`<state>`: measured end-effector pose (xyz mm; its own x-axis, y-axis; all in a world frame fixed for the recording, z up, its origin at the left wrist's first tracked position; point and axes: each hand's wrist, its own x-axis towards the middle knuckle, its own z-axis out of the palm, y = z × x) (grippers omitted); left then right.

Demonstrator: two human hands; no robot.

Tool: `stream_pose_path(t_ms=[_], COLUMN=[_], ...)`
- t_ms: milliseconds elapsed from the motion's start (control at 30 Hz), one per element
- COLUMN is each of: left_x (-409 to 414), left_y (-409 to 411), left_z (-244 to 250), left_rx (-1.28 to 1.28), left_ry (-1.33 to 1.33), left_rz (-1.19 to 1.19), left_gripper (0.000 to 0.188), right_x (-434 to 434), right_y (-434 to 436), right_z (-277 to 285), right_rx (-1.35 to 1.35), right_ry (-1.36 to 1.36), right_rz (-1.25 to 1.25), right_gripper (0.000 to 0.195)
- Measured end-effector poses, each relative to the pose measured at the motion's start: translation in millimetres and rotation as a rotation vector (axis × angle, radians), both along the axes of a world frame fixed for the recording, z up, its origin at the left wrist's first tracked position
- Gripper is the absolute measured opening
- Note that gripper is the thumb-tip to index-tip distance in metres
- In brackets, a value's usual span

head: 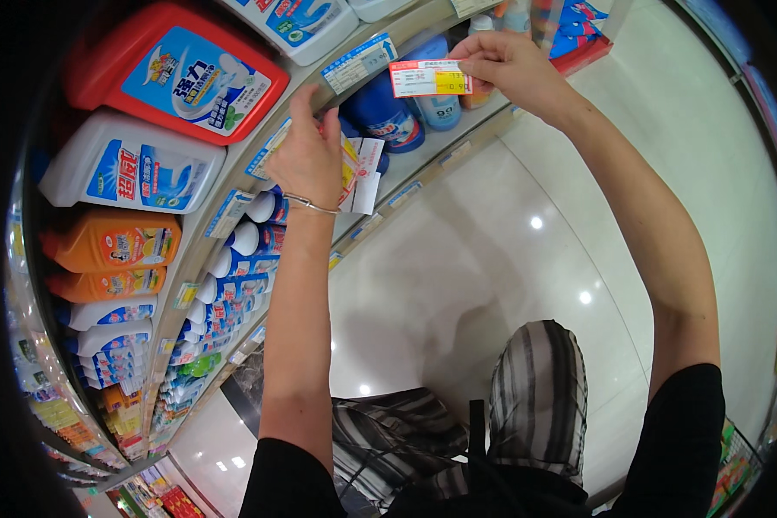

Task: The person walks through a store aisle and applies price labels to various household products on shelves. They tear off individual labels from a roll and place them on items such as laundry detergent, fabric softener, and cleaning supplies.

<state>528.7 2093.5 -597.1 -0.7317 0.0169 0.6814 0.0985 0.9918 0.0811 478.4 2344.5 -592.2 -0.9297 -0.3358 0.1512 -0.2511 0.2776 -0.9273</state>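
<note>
Between the thumb and fingers of my right hand (pixel 502 68) is a red-edged paper price tag (pixel 421 76) with a yellow patch, in front of bottles on the lower shelf. My left hand (pixel 307 152) is at the shelf's edge rail, close to a blue and white price tag (pixel 359 63). Red and yellow tags and a white paper slip (pixel 368 175) show behind its palm and wrist; its fingers partly hide how these are held. Another blue-edged tag (pixel 269 150) sits on the rail beside that hand.
Red (pixel 188 74) and white toilet cleaner bottles (pixel 152 171) and orange bottles (pixel 120 241) stand on the upper shelf at the left. Dark blue bottles (pixel 385 116) stand on the lower shelf. Below are the tiled floor (pixel 492 246) and my knees.
</note>
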Motion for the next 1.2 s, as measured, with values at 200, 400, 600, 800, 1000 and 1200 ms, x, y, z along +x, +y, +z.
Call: stream_pose_path(t_ms=[200,400,600,800,1000,1200], left_x=[-1.1,-3.3,-5.2,-5.0,-4.1,3.1], left_y=[-1.4,-1.4,0.6,-0.8,4.0,15.3], left_z=[-5.6,-9.7,-10.5,-14.2,-13.3,-7.0], left_rx=[0.020,0.017,0.017,0.039,0.103,0.257], left_ry=[0.049,0.095,0.137,0.156,0.119,-0.011], left_rz=[-0.020,-0.016,-0.015,-0.018,-0.028,0.011], left_gripper=[0.037,0.037,0.036,0.032,0.030,0.034], right_x=[-0.6,-12.3,-26.6,-24.3,-32.3,-33.8], right_y=[6.5,4.3,-5.8,-30.0,-34.1,-43.5], right_z=[4.8,16.5,25.5,45.8,47.1,53.4], right_rx=[0.001,0.009,0.048,0.000,0.058,0.160], right_ry=[0.081,0.233,0.218,0.114,0.254,0.356], right_rz=[-0.063,-0.012,0.038,0.006,0.050,0.096], right_gripper=[0.013,0.008,0.011,0.004,0.003,0.007])
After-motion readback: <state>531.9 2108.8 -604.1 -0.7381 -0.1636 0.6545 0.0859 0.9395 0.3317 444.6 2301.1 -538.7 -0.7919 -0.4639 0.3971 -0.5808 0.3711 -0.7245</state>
